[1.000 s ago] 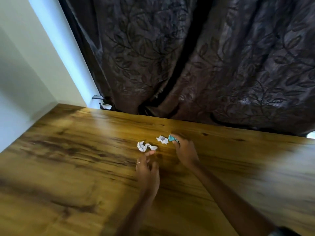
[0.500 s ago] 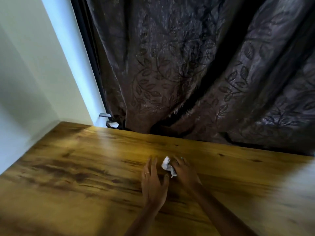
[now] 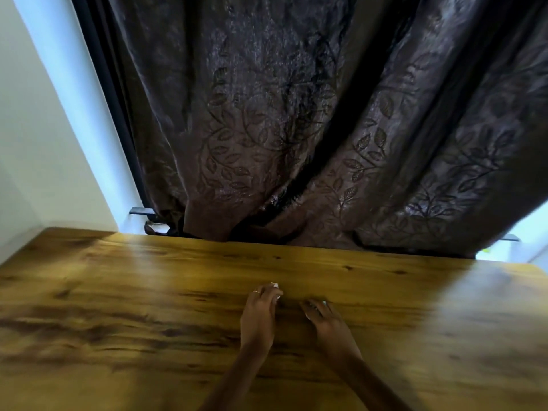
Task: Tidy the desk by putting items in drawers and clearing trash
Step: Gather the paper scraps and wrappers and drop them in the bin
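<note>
ring (image 3: 256, 291) on left hand (image 3: 257, 317)

Both hands rest on the brown wooden desk (image 3: 148, 292), the left hand (image 3: 258, 315) just beside the right hand (image 3: 326, 321). Behind the desk hangs a dark leaf-patterned curtain (image 3: 267, 129), a pale wall (image 3: 35, 143) to its left.

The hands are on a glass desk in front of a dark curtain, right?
Not quite. The head view shows a wooden desk, not glass. The rest is right: both the left hand and the right hand are on it, in front of a dark curtain.
</note>
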The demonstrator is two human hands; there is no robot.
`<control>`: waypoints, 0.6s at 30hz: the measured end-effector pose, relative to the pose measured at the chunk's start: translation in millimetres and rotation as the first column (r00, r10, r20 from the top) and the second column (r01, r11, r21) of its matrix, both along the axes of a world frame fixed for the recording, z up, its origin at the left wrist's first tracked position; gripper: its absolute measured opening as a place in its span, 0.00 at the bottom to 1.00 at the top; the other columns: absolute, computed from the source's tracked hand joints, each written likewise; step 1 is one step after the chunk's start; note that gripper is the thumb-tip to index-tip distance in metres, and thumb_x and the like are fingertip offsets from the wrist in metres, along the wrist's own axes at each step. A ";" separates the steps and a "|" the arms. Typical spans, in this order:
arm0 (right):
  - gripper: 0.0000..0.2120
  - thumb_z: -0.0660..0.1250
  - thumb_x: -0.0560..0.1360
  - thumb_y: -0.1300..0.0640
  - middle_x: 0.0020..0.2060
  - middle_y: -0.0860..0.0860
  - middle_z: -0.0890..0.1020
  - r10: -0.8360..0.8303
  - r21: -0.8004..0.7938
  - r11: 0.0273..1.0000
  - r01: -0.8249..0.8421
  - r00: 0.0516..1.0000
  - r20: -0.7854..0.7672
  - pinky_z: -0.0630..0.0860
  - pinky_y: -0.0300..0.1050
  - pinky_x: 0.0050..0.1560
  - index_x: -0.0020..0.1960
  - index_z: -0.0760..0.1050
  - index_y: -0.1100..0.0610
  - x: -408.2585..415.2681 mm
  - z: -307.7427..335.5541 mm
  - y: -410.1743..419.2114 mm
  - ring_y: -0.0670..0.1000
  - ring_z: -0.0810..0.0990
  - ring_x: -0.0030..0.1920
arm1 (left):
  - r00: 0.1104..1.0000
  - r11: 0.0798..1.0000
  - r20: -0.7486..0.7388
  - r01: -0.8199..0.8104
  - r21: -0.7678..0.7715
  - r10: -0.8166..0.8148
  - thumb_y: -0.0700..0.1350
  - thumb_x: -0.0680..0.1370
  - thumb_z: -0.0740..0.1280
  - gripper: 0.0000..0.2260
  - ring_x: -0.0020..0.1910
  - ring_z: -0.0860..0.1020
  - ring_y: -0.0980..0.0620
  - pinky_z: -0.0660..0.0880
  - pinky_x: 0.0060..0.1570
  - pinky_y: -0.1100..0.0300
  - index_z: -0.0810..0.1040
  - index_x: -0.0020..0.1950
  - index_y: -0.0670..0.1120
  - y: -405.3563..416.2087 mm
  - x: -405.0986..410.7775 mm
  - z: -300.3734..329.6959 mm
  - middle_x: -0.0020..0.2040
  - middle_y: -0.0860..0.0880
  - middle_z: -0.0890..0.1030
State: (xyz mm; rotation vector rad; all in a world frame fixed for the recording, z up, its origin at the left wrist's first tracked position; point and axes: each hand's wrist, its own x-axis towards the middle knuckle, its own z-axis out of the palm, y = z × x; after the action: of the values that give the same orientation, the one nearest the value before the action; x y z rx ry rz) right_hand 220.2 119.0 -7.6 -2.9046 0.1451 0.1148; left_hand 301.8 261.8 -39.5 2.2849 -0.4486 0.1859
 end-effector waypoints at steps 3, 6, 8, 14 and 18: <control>0.25 0.55 0.79 0.66 0.72 0.50 0.63 -0.173 0.278 0.950 0.142 0.981 0.090 0.63 0.35 0.66 0.74 0.61 0.52 -10.9 1.8 6.3 0.49 0.63 0.71 | 1.000 0.992 -0.016 -0.026 -0.127 0.024 0.43 0.80 0.61 0.10 0.54 0.77 0.54 0.73 0.47 0.65 0.78 0.58 0.51 5.1 -6.0 0.8 0.56 0.52 0.80; 0.20 0.58 0.79 0.64 0.66 0.50 0.73 -0.433 0.589 0.755 0.288 0.893 0.118 0.70 0.26 0.50 0.69 0.67 0.51 -20.4 4.8 16.3 0.43 0.73 0.59 | 0.990 0.943 -0.133 -0.083 -0.322 0.042 0.43 0.79 0.64 0.13 0.54 0.77 0.55 0.73 0.49 0.63 0.74 0.63 0.50 8.8 -23.4 5.5 0.56 0.53 0.79; 0.19 0.61 0.78 0.62 0.61 0.51 0.78 -0.551 0.739 0.586 0.331 0.832 0.065 0.73 0.27 0.38 0.68 0.69 0.52 -22.6 8.3 23.4 0.43 0.77 0.50 | 0.965 0.885 -0.257 -0.164 -0.436 0.052 0.44 0.78 0.66 0.15 0.54 0.78 0.54 0.77 0.52 0.58 0.73 0.64 0.49 7.9 -37.6 10.0 0.57 0.52 0.79; 0.19 0.62 0.77 0.65 0.61 0.51 0.76 -0.614 0.916 0.112 0.385 0.752 -0.240 0.78 0.42 0.52 0.64 0.73 0.50 -39.8 21.9 52.7 0.49 0.77 0.56 | 0.892 0.814 -0.445 -0.196 -0.547 -0.084 0.44 0.79 0.64 0.15 0.57 0.77 0.56 0.77 0.53 0.59 0.73 0.65 0.51 -3.0 -90.5 11.6 0.59 0.54 0.78; 0.16 0.60 0.78 0.65 0.56 0.51 0.78 -0.572 0.933 -0.124 0.338 0.744 -0.345 0.77 0.41 0.51 0.62 0.75 0.52 -61.0 27.2 62.9 0.48 0.77 0.55 | 0.880 0.746 -0.460 -0.228 -0.626 -0.117 0.41 0.81 0.60 0.16 0.55 0.76 0.63 0.76 0.52 0.66 0.69 0.69 0.49 -14.8 -126.7 15.0 0.59 0.55 0.77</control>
State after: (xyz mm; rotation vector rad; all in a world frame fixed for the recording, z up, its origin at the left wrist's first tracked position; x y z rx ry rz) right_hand 159.2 181.9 19.5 -1.2226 0.7425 -0.1501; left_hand 175.0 247.0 -24.5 1.5414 -0.0236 -0.1719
